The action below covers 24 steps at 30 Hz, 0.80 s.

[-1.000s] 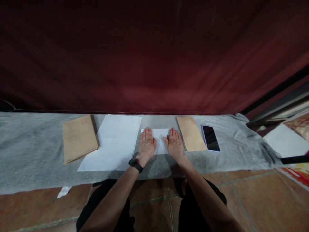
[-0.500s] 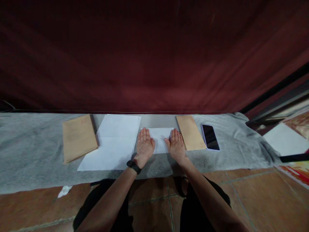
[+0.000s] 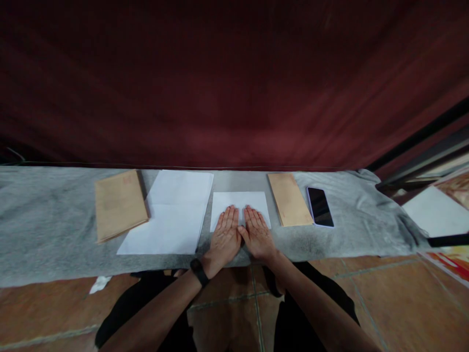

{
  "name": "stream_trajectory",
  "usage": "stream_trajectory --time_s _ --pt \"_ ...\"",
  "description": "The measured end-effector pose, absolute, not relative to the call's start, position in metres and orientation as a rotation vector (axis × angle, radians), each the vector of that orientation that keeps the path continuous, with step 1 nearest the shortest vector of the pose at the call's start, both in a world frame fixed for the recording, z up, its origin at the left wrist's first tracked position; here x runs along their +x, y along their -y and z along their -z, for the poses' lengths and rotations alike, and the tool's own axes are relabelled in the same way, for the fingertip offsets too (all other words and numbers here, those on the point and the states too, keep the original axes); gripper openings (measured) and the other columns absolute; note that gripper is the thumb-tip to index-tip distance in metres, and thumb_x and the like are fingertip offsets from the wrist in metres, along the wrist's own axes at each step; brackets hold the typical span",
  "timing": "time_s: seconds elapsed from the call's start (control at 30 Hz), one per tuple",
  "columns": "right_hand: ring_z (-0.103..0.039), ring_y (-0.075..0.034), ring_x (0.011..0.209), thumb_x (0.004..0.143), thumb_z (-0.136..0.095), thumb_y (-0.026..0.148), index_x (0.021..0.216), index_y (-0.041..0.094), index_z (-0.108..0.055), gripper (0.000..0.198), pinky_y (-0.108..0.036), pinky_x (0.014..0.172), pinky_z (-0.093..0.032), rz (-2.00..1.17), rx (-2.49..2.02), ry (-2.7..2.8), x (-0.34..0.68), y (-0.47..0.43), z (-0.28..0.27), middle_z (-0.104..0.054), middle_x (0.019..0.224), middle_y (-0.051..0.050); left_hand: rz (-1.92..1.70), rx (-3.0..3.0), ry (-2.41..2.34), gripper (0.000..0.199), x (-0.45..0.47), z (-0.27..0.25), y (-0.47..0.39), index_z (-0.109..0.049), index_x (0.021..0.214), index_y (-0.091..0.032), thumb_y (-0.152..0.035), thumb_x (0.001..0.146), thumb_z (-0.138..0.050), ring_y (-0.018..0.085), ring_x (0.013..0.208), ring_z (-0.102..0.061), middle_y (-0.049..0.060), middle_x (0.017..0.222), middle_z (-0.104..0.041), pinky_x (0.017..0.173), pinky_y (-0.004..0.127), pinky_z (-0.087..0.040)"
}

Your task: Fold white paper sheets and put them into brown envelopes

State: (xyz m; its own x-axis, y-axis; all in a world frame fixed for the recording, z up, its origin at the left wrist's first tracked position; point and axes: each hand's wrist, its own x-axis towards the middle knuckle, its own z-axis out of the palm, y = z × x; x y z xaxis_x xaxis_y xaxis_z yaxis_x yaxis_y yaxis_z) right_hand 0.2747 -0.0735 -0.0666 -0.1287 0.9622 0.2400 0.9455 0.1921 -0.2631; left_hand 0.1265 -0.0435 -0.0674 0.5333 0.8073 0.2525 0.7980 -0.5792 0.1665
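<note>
A small white folded sheet of paper lies flat on the grey cloth in front of me. Both palms face down over its near half, fingers stretched out and pointing away from me. My left hand, with a black band on its wrist, covers the left of the near edge. My right hand covers the right part, its thumb touching or very near the left hand. Neither hand grasps anything. Left of the hands lies a stack of larger white paper sheets with a crease across the middle.
A stack of brown envelopes overlaps the white sheets at left. More brown envelopes lie right of the folded sheet, beside a phone. The grey cloth meets a dark red curtain behind. White scrap lies on the tiled floor.
My hands have slid inward from the paper's left and right sides to its near middle, and closer to me. More of the paper's far half now shows.
</note>
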Motion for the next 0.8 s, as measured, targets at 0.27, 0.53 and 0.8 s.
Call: stream_trajectory --time_s 0.27,0.53,0.8 --pt "-0.028 -0.030 0.151 0.105 -0.035 0.047 0.155 0.001 -0.031 0.068 -0.047 0.122 -0.029 0.050 -1.862 2.100 0.299 0.077 0.073 -0.032 0.161 -0.022 -0.447 2.651 -1.561 0.061 0.114 0.064 0.041 -0.028 0.155 0.000 -0.029 0.101 -0.033 0.028 0.154 -0.017 0.023 0.162 -0.028 0.125 0.049 -0.026" --pt "-0.028 -0.032 0.151 0.105 -0.035 0.044 0.158 0.004 -0.025 0.067 -0.053 0.119 -0.030 0.091 -1.914 2.075 0.313 0.081 0.081 -0.030 0.162 -0.022 -0.428 2.641 -1.611 0.063 0.106 0.060 0.046 -0.024 0.156 -0.001 -0.031 0.101 -0.032 0.028 0.154 -0.016 0.022 0.163 -0.026 0.125 0.049 -0.023" --pt "-0.030 -0.033 0.150 0.105 -0.031 0.047 0.158 0.003 -0.024 0.069 -0.053 0.118 -0.032 0.114 -1.969 2.041 0.321 0.089 0.088 -0.030 0.162 -0.023 -0.389 2.570 -1.648 0.065 0.103 0.055 0.049 -0.024 0.156 -0.001 -0.033 0.101 -0.034 0.029 0.155 -0.015 0.022 0.164 -0.022 0.126 0.049 -0.019"
